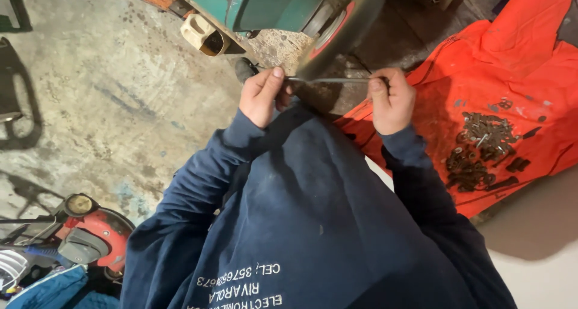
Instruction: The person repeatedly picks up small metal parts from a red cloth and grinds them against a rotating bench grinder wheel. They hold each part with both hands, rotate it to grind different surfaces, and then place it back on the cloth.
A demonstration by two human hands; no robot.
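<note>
- Both hands are up at the grinder, and a thin metal rod (328,79) runs level between them, held right against the rim of the grinding wheel (346,29).
- The left hand (262,95) is pressed together around the rod's left end, thumb on top, fingers curled under.
- The right hand (391,101) is pinching the other end, thumb laid along it, the rest of the fingers folded in.
- My read: this is the grinding step, with the rod's middle meeting the wheel edge. Whether the wheel is turning, I cannot tell.
- The next move calls, I'd judge, for an even two-handed grip, light pressure into the rim, and knuckles kept clear, since both thumbs sit near the wheel.
- The green housing (265,5) of the machine sits above the hands, with a cream plastic fitting (203,35) hanging off its left side.
- Over to the right, an orange cloth (512,62) is spread out, carrying a dark heap of small metal parts (481,149), washers and bolts by the look of them; well apart from the hands.
- The stained concrete floor (120,92) takes up the left side.
- Bottom left corner of the floor: a red machine (96,234) with black parts, too cut off to name.
- In the way: the person's own dark blue sleeves (198,188) and sweatshirt fill the lower view, and the loose cloth near the wheel is the thing I'd watch.
</note>
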